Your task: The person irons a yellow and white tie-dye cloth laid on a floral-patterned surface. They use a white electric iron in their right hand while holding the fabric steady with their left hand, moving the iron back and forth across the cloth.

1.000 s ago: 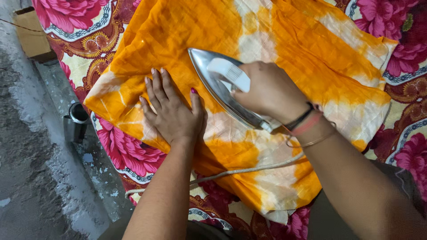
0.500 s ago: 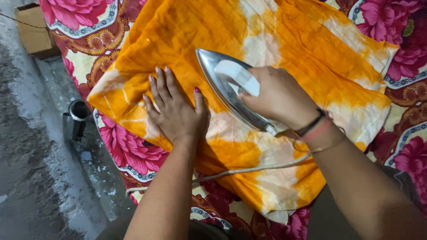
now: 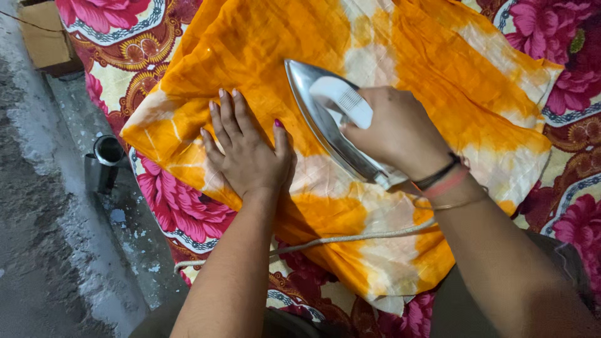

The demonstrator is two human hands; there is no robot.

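Iron (image 3: 332, 122) in right hand (image 3: 400, 131) now slightly farther forward and rightward across orange cloth (image 3: 263, 50).

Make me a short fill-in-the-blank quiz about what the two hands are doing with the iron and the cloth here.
1. The right hand grips the handle of the ____.
2. The left hand lies ____ on the orange cloth.
3. The iron is steel with a ____ handle.
4. The cord trails across the cloth toward the ____ hand's side.

Missing words: iron; flat; white; left
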